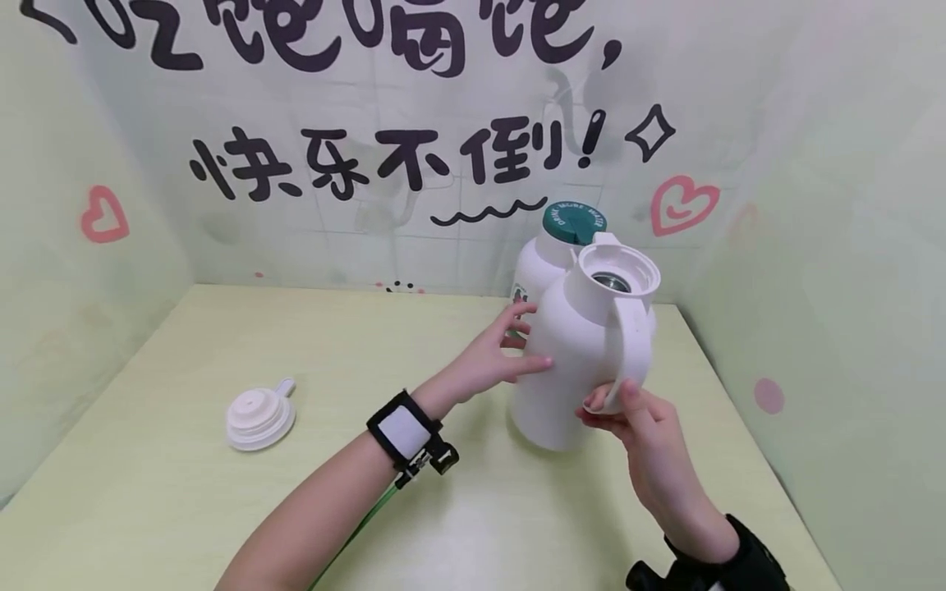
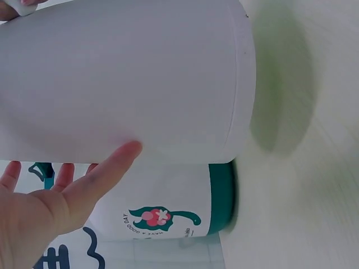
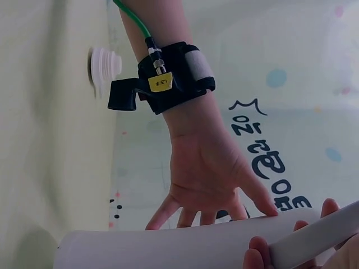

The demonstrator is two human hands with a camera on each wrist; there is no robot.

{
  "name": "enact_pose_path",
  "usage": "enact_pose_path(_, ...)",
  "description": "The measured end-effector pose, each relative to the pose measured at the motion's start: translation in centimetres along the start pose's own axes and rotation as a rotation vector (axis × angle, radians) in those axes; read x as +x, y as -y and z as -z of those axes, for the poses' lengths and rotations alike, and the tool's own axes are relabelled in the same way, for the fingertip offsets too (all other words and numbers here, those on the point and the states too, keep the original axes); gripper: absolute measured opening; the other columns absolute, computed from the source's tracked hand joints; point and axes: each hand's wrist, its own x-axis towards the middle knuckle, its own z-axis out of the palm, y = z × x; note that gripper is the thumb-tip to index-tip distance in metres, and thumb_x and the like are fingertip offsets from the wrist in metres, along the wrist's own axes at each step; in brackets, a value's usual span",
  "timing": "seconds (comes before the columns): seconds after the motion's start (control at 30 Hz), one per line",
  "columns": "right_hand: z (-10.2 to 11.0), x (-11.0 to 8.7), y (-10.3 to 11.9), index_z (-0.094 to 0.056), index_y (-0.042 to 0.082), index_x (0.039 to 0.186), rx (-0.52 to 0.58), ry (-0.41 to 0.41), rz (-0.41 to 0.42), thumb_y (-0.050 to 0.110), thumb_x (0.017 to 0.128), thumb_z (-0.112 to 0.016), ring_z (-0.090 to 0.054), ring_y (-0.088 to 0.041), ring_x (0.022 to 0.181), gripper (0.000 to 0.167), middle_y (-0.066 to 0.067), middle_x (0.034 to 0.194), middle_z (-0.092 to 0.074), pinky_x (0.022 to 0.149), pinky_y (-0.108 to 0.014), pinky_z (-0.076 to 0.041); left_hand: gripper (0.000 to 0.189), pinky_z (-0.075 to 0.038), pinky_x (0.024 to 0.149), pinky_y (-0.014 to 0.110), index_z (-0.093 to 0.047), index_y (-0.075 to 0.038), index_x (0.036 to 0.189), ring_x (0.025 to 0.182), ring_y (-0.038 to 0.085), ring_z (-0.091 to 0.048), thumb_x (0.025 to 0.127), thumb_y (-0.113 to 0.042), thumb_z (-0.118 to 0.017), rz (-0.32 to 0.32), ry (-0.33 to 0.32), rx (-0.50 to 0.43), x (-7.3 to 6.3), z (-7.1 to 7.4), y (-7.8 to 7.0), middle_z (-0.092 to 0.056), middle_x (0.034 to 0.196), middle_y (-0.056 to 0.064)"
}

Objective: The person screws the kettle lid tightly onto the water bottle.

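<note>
We count two hands: the left hand (image 1: 491, 353) has its fingers loosely spread, the thumb touching one white jug (image 1: 572, 353), while the right hand (image 1: 654, 435) has its fingers curled round the jug's single handle (image 1: 633, 345). We see the jug between both sets of fingers, its mouth uncovered. Just beyond the left fingertips is one white flask (image 1: 534, 267) with one green cap (image 1: 575, 222). Well left of those fingers, one white lid (image 1: 254, 420) lies on the table (image 1: 148, 476).
</note>
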Motion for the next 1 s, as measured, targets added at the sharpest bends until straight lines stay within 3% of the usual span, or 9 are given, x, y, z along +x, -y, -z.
enact_pose_path(0.53, -3.5, 0.5, -0.9, -0.067, 0.006, 0.083, -0.011, 0.068, -0.033, 0.014, 0.104, -0.042, -0.062, -0.021, 0.085, 0.033, -0.004, 0.085, -0.062, 0.079, -0.033, -0.052, 0.069, -0.054, 0.074, 0.045, -0.036, -0.028, 0.142, 0.115, 0.029, -0.05, 0.085, -0.019, -0.074, 0.002, -0.048, -0.018, -3.2, 3.4, 0.6, -0.044, 0.129, 0.012)
enact_pose_path(0.8, -4.9, 0.1, -2.1, -0.068, 0.007, 0.084, -0.016, 0.077, -0.05, 0.012, 0.102, -0.044, -0.061, -0.018, 0.085, 0.03, -0.002, 0.085, -0.063, 0.078, -0.033, -0.051, 0.07, -0.053, 0.075, 0.046, -0.036, -0.024, 0.143, 0.115, 0.033, -0.049, 0.084, -0.016, -0.073, 0.003, -0.055, -0.029, -4.7, 4.5, 1.7, -0.043, 0.13, 0.015)
enact_pose_path(1.0, -5.7, -0.2, -3.3, -0.066, 0.0, 0.086, 0.003, 0.081, -0.041, 0.01, 0.102, -0.045, -0.061, -0.017, 0.085, 0.028, -0.003, 0.085, -0.063, 0.078, -0.032, -0.05, 0.071, -0.053, 0.076, 0.045, -0.037, -0.025, 0.142, 0.116, 0.032, -0.048, 0.083, -0.019, -0.075, 0.003, -0.068, -0.012, -5.5, 5.2, 2.5, -0.043, 0.131, 0.014)
